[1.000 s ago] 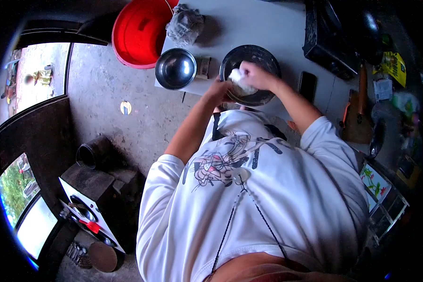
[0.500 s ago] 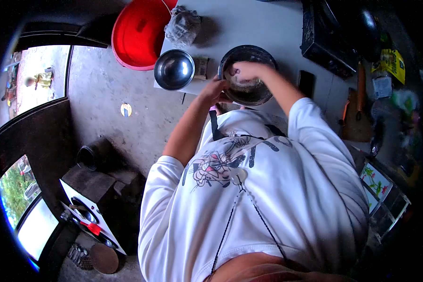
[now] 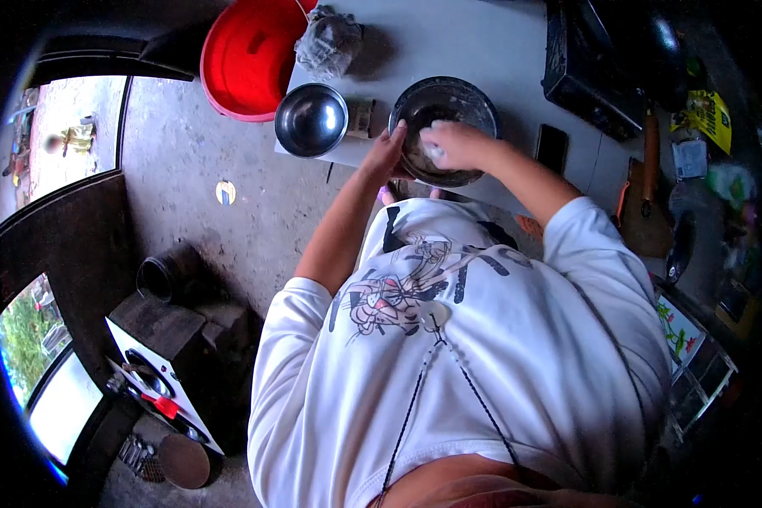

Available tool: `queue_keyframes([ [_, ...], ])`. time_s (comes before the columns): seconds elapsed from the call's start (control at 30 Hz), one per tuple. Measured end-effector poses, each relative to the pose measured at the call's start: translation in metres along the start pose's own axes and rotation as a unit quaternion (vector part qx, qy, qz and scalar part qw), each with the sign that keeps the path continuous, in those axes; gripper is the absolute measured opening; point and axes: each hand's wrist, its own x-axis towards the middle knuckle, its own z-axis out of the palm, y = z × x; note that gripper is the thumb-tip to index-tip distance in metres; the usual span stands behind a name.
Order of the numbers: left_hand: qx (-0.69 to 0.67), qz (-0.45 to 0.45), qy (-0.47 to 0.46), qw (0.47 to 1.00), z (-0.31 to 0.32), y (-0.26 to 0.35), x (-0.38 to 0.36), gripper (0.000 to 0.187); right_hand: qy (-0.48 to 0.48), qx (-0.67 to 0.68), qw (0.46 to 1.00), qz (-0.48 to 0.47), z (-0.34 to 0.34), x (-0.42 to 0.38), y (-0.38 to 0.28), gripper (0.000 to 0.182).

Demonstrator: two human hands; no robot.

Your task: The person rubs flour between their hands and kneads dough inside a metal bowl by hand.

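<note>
A dark, wide metal bowl (image 3: 444, 89) sits at the table's near edge, its inside smeared with pale residue. My left hand (image 3: 385, 154) grips the bowl's left rim, thumb on top and fingers below. Inside the bowl's right half is my right hand (image 3: 459, 146), its fingers curled closed. Something whitish shows at these fingers, too small to name. A shiny steel bowl (image 3: 311, 120) stands to the left, and a small packet (image 3: 361, 118) lies between the two bowls.
Behind the steel bowl are a crumpled plastic bag (image 3: 328, 42) and a red bucket (image 3: 250, 63). On the right lie a phone (image 3: 552, 150), a black stove (image 3: 593, 85) and a cutting board (image 3: 643, 216) near a wooden handle (image 3: 649, 161).
My right hand has shifted right and slightly down within the bowl, uncovering its middle. My left thumb now shows more over the rim. The view has shifted slightly.
</note>
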Motion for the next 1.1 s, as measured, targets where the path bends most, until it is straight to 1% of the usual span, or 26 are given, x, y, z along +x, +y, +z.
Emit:
queue_keyframes([
  [0.1, 0.001, 0.002, 0.038, 0.999, 0.009, 0.005, -0.008, 0.051, -0.037, -0.047, 0.998, -0.009, 0.013, -0.016, -0.003, 0.02],
  [0.13, 0.005, -0.004, 0.057, 0.998, 0.011, 0.007, -0.009, 0.05, -0.078, -0.108, 0.991, 0.003, 0.017, -0.015, -0.006, 0.021],
  [0.17, 0.005, -0.005, 0.058, 0.998, 0.008, 0.002, -0.004, 0.05, -0.117, -0.167, 0.979, 0.015, 0.021, -0.012, -0.008, 0.022],
  [0.23, -0.038, 0.059, 0.019, 0.997, 0.002, -0.012, 0.01, 0.051, -0.136, -0.206, 0.969, 0.03, 0.029, 0.0, -0.007, 0.023],
  [0.27, -0.04, 0.06, 0.02, 0.997, 0.002, -0.013, 0.012, 0.051, -0.154, -0.246, 0.956, 0.047, 0.037, 0.004, -0.005, 0.024],
  [0.3, -0.025, 0.065, 0.038, 0.997, 0.003, -0.013, 0.013, 0.051, -0.133, -0.161, 0.967, 0.149, 0.043, 0.012, -0.001, 0.024],
  [0.33, -0.011, 0.069, 0.056, 0.996, 0.004, -0.015, 0.012, 0.052, -0.135, -0.159, 0.967, 0.149, 0.047, 0.018, 0.005, 0.024],
  [0.4, -0.01, 0.04, 0.056, 0.998, 0.006, -0.007, 0.005, 0.052, -0.067, -0.135, 0.978, 0.143, 0.041, 0.026, 0.002, 0.024],
  [0.43, -0.01, 0.015, 0.055, 0.998, 0.007, -0.003, 0.004, 0.052, -0.099, -0.153, 0.979, 0.092, 0.042, 0.032, 0.015, 0.029],
  [0.47, -0.011, 0.018, 0.054, 0.998, 0.007, -0.003, 0.003, 0.052, -0.175, -0.099, 0.974, 0.104, 0.017, 0.036, 0.01, 0.04],
  [0.53, 0.023, 0.037, 0.059, 0.997, 0.004, -0.001, 0.001, 0.05, -0.201, 0.16, 0.963, 0.076, 0.003, 0.039, 0.042, 0.04],
  [0.57, 0.024, 0.04, 0.06, 0.997, 0.005, -0.004, 0.0, 0.05, -0.215, 0.42, 0.868, 0.158, -0.004, 0.029, 0.049, 0.042],
  [0.6, 0.036, 0.061, 0.087, 0.994, 0.005, -0.01, -0.002, 0.047, -0.195, 0.435, 0.865, 0.159, -0.023, 0.02, 0.045, 0.046],
  [0.67, 0.059, 0.101, 0.141, 0.983, 0.01, -0.021, -0.005, 0.04, -0.211, 0.251, 0.92, 0.216, -0.023, 0.037, 0.074, 0.055],
  [0.7, 0.067, 0.111, 0.188, 0.974, 0.014, -0.022, -0.008, 0.032, -0.211, 0.251, 0.92, 0.215, -0.01, 0.037, 0.075, 0.055],
  [0.73, 0.067, 0.112, 0.188, 0.973, 0.01, -0.028, 0.001, 0.032, -0.058, 0.166, 0.967, 0.184, 0.008, 0.038, 0.073, 0.055],
  [0.77, 0.153, 0.188, 0.237, 0.941, 0.001, -0.04, 0.017, 0.033, 0.098, 0.076, 0.982, 0.146, 0.019, 0.038, 0.067, 0.055],
  [0.8, 0.236, 0.261, 0.283, 0.892, 0.0, -0.039, 0.019, 0.036, 0.049, 0.137, 0.978, 0.148, 0.019, 0.038, 0.054, 0.055],
  [0.83, 0.236, 0.262, 0.284, 0.892, 0.0, -0.041, 0.019, 0.036, 0.011, 0.095, 0.982, 0.165, 0.022, 0.042, 0.047, 0.054],
  [0.87, 0.261, 0.275, 0.309, 0.872, 0.009, -0.031, 0.006, 0.036, -0.027, 0.051, 0.982, 0.181, 0.025, 0.045, 0.043, 0.053],
  [0.9, 0.286, 0.287, 0.334, 0.851, 0.015, -0.023, -0.002, 0.037, -0.014, 0.09, 0.976, 0.197, 0.024, 0.044, 0.041, 0.051],
  [0.93, 0.285, 0.286, 0.337, 0.851, 0.014, -0.02, -0.004, 0.037, -0.017, 0.089, 0.977, 0.195, 0.022, 0.039, 0.04, 0.051],
  [1.0, 0.27, 0.24, 0.297, 0.884, 0.009, -0.016, -0.007, 0.037, -0.002, 0.12, 0.984, 0.13, 0.012, 0.021, 0.036, 0.043],
  [1.03, 0.266, 0.24, 0.299, 0.884, 0.008, -0.016, -0.006, 0.037, 0.064, 0.119, 0.983, 0.122, 0.012, 0.012, 0.037, 0.038],
  [1.07, 0.277, 0.258, 0.303, 0.875, 0.007, -0.016, -0.005, 0.036, 0.059, 0.117, 0.984, 0.12, 0.009, 0.004, 0.036, 0.038],
  [1.1, 0.288, 0.275, 0.307, 0.864, 0.006, -0.016, -0.004, 0.036, 0.095, 0.101, 0.975, 0.174, 0.002, -0.004, 0.032, 0.036],
])
